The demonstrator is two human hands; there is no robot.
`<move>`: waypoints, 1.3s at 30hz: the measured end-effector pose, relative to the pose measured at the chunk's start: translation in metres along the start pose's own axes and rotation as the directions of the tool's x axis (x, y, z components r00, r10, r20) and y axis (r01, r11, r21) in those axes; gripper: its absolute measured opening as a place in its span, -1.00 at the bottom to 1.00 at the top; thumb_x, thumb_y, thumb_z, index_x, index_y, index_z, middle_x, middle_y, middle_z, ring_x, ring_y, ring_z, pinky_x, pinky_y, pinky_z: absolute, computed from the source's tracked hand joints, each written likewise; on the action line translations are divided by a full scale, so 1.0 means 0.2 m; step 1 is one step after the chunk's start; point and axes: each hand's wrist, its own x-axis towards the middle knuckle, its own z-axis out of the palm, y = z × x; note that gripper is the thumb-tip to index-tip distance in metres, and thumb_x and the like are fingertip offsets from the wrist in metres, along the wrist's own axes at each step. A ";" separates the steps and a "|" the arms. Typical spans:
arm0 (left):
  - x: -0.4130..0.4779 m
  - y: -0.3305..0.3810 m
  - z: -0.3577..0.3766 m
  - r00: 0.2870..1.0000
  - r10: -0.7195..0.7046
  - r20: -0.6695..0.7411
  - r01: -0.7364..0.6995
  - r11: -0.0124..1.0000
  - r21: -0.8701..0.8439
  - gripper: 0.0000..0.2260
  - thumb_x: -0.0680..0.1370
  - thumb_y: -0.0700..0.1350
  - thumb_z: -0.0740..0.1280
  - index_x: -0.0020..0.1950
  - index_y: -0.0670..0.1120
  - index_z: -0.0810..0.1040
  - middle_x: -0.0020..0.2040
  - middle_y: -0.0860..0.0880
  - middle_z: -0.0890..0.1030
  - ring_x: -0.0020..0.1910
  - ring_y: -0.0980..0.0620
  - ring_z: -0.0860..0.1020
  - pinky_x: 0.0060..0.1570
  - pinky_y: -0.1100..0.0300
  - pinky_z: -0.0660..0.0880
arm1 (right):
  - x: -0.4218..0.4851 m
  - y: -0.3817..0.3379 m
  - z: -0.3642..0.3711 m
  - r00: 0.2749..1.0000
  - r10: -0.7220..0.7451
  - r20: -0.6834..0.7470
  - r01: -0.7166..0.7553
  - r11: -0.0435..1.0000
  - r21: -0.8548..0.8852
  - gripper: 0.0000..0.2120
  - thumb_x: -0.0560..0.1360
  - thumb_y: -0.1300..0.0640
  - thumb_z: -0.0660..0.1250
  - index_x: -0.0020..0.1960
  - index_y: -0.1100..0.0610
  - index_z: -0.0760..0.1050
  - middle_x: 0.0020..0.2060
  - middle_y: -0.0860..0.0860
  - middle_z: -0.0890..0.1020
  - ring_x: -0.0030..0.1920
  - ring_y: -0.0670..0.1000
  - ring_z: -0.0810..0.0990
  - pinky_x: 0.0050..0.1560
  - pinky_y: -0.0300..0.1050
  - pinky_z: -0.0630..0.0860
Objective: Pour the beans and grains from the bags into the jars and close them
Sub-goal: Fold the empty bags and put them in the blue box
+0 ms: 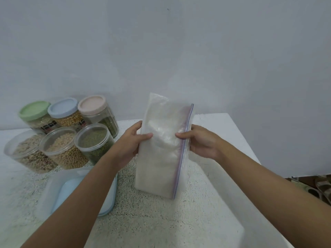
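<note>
Two hands on one clear zip bag (161, 154), and it's packed with white, rice-looking grain. The plastic is cloudy, with a blue-purple zip strip (184, 140) along one edge.

The bag's long axis stands nearly upright, leaning a little. The zip strip runs top to bottom down its right edge, so the mouth faces right, not up. It's over the middle of the table (206, 208), lower end right down by the surface; can't tell if it actually touches.

The left hand (129, 145) wraps the bag's left edge about halfway up, thumb flat across the front, fingers gone round the back. The right hand (202, 142) pinches the zip edge at about the same height, thumb in front, other fingers behind. Both forearms reach in from the near edge.

By the far left corner, three lidded jars (66, 111) sit behind three open jars (93, 142), all holding beans or grain. A translucent tub (53, 190) sits under the left forearm.
</note>
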 end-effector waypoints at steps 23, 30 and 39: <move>-0.07 -0.48 0.04 0.915 0.371 0.158 -0.292 0.338 0.895 -0.66 0.48 -0.35 0.40 0.15 0.00 0.65 0.18 0.03 0.66 0.09 -0.05 0.59 -0.06 0.12 0.54 | -0.01 0.54 -0.25 0.675 -0.729 0.109 0.508 0.352 -0.786 -0.64 0.49 0.32 0.28 0.04 0.00 0.76 0.07 -0.20 0.72 0.23 -0.01 0.47 0.15 0.02 0.51; -0.16 -0.57 0.02 0.876 0.369 0.310 -0.366 0.089 0.927 -0.65 0.46 -0.19 0.44 0.23 0.03 0.64 0.23 0.05 0.68 0.23 -0.16 0.57 0.00 -0.06 0.59 | -0.10 0.54 -0.32 0.562 -0.612 0.557 0.514 -0.269 -0.814 -0.60 0.48 0.26 0.49 0.31 0.08 0.63 0.22 -0.02 0.67 0.38 0.15 0.49 0.43 0.14 0.34; -0.26 -0.64 -0.02 0.921 0.123 0.369 -0.364 -0.064 0.929 -0.37 0.51 0.18 0.15 0.61 0.30 0.17 0.59 0.03 0.35 0.44 -0.08 0.45 0.16 -0.16 0.43 | -0.22 0.56 -0.38 0.635 -0.395 0.664 0.622 -0.249 -0.743 -0.47 0.45 0.25 0.34 0.41 0.07 0.54 0.37 0.10 0.57 0.40 0.08 0.52 0.39 -0.06 0.49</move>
